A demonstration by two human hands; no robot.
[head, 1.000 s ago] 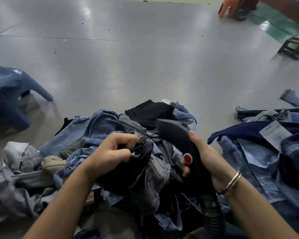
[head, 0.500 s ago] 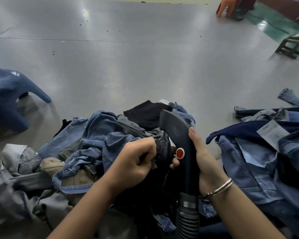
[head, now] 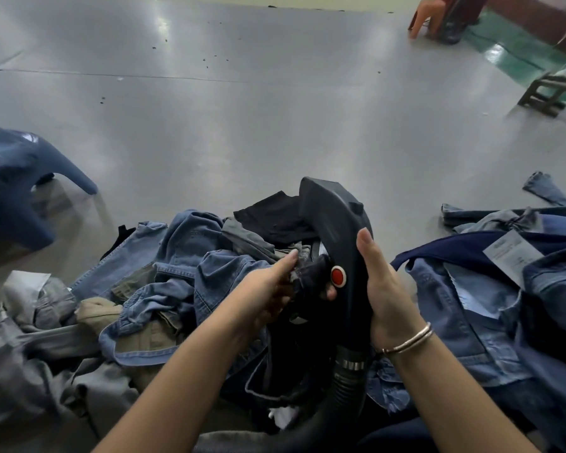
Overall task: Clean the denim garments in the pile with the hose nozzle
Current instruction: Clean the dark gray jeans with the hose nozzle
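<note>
Grip, right: your right hand (head: 381, 289) is wrapped round the handle of the hose nozzle (head: 337, 243), thumb lying up its right side, fingertips showing past the left edge just under the red button (head: 338, 276). Two thin bangles (head: 409, 338) sit on that wrist.

Grip, left: your left hand (head: 268, 289) pinches a bunched fold of the dark garment (head: 311, 279), thumb pointing forward along the top, the fold pressed against the left side of the nozzle beside the button.

Nozzle: dark plastic, upright and leaning a little left, head over the far part of the pile. A ribbed hose (head: 347, 384) with a metal collar leaves its lower end and runs down toward you.

Pile of denim garments (head: 183, 266): heaped on the grey floor (head: 242, 125) directly in front of you; light-blue pieces uppermost, grey and khaki pieces at the left, a black piece (head: 272, 214) at the far edge behind the nozzle.

Second heap (head: 490, 305): blue denim at your right, just beside the pile, with a white paper tag (head: 512, 253) on top.

Blue stool (head: 10, 178): left, apart from the pile.

Orange chair (head: 428, 14) and wooden stool (head: 549, 93): far right, well apart.
</note>
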